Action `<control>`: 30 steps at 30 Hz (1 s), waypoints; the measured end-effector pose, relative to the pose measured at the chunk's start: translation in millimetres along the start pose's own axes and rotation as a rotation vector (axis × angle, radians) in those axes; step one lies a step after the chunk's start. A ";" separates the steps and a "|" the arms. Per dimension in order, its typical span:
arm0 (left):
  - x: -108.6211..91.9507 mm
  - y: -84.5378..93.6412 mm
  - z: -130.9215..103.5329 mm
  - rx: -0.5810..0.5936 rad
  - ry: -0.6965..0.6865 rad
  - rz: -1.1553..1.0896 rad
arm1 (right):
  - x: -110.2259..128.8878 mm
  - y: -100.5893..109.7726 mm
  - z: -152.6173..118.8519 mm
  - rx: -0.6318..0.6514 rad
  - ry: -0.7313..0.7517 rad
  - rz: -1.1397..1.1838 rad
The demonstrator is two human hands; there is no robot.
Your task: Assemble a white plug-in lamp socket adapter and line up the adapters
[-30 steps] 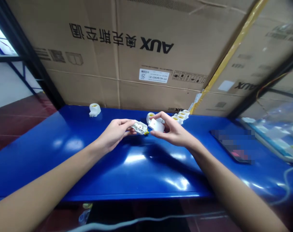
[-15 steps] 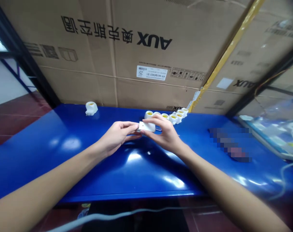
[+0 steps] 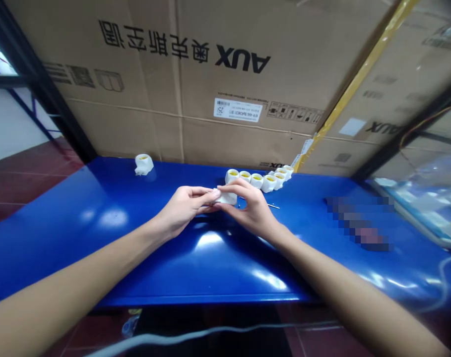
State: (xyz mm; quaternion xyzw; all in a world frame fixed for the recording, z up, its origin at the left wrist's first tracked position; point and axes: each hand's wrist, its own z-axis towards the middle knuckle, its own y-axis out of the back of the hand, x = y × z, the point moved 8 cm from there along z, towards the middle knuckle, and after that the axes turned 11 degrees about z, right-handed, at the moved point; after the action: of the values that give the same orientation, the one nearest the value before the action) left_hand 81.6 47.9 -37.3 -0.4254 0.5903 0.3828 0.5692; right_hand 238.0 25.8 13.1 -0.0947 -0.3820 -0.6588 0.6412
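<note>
Above the middle of the blue table (image 3: 136, 277), a small white plastic piece (image 3: 227, 198) is held between both hands. My left hand (image 3: 184, 208) pinches its left end with thumb and fingers. My right hand (image 3: 249, 203) grips it from the right, thumb below and fingers above, covering part of it. Just behind the hands stands a row of several white fittings (image 3: 257, 180) with yellow insides. A thin metal rod (image 3: 273, 206) lies to the right of my right hand, with tiny dark bits near the fingers.
One more white fitting (image 3: 144, 164) stands at the back left. A large cardboard box (image 3: 195, 99) walls off the table's rear. On the right are a pixelated dark object (image 3: 359, 225) and a tray (image 3: 415, 213) of bagged items. A pale cable (image 3: 195, 334) crosses the front.
The white piece has turned in my fingers, and its flat face with a hole no longer shows clearly. The whole view has shifted slightly.
</note>
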 end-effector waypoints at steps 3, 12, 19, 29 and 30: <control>0.5 3.4 2.1 -0.021 0.002 -0.022 | -15.8 0.8 0.0 -0.055 -0.221 0.167; -4.8 5.3 1.9 -0.061 0.091 -0.159 | -52.3 -11.4 -16.6 -0.098 -0.874 0.852; 2.5 4.7 4.5 -0.008 0.110 -0.151 | -58.0 -7.2 -19.1 -0.129 -0.906 0.807; 0.3 7.6 4.1 -0.103 0.186 -0.196 | -58.1 -11.3 -19.6 -0.128 -0.954 0.891; 0.8 8.7 5.0 -0.102 0.188 -0.203 | -56.1 -10.1 -17.9 -0.115 -0.938 0.891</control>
State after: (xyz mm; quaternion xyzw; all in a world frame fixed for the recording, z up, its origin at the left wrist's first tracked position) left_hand 75.2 55.5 -38.7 -0.5454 0.5747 0.3113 0.5248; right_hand 244.2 56.8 -37.5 -0.5557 -0.5099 -0.2379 0.6120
